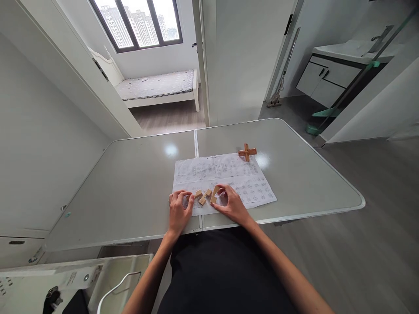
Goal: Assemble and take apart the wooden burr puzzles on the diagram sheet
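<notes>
A printed instruction sheet [225, 174] lies on the grey folding table [131, 183]. Near its front edge lie small notched wooden puzzle pieces. My left hand [179, 211] pinches one short wooden piece [198, 194] at its fingertips. My right hand [231, 203] pinches another wooden piece [215, 194], held upright. Between the two hands a third wooden piece [205, 197] lies loose on the sheet. An assembled wooden cross puzzle [247, 152] stands at the sheet's far right corner, away from both hands.
The table's front edge runs just under my wrists; my dark-clothed lap [225, 270] is below it. A white box and a wire handle [111, 288] sit at lower left. A bed, a doorway and a bathroom cabinet [327, 78] lie beyond the table.
</notes>
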Demonstrator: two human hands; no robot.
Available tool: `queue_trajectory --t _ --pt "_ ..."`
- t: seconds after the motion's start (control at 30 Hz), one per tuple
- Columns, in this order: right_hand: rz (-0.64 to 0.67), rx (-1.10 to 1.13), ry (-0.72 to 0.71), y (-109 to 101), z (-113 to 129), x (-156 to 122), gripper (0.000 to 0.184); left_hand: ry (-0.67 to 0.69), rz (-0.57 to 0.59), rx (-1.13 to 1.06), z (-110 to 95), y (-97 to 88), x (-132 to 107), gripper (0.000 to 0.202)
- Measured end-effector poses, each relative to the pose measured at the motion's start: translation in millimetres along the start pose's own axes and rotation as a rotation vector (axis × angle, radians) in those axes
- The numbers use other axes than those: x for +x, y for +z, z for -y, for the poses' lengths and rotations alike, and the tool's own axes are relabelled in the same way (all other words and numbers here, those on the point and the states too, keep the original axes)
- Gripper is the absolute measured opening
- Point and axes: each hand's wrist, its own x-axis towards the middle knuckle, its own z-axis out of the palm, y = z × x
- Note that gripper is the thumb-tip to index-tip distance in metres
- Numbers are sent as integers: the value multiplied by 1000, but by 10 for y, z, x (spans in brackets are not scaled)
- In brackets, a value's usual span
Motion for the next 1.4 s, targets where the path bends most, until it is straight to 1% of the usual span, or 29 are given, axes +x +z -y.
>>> queue_trajectory --t 0.27,0.43,0.57,0.67,0.77,0.83,0.93,1.07,1.13,1.27,1.33,1.4 --pt "-21 16 10 -17 4 -2 58 3 8 18 17 26 -1 16" --pt "-30 15 16 -9 -1 -1 63 14 1 18 10 22 7 14" --pt "-24 12 22 -14 1 -5 69 36 1 15 -39 -8 5 13" --pt "-21 10 25 -22 15 -7 71 91 0 11 -97 -35 -6 11" --pt "-25 7 26 -29 23 -3 69 172 35 28 -145 -43 -17 8" --pt "-27 1 26 -35 26 1 68 201 69 52 -165 -36 -18 12" --pt "-28 -14 23 -45 35 7 66 202 114 79 -180 -20 -12 18" --pt "-43 -55 19 -35 56 1 63 203 133 79 -169 -3 -7 11" --pt "-80 -97 26 -16 57 -9 59 195 119 70 -156 1 -6 7" --pt "-204 -214 68 30 21 -21 53 140 112 0 -137 -10 2 7" --pt "-241 -283 79 45 0 -20 51 61 95 -111 -130 -28 10 11" --pt "-252 -346 81 52 -12 -17 49 -46 52 -231 -120 -53 17 17"
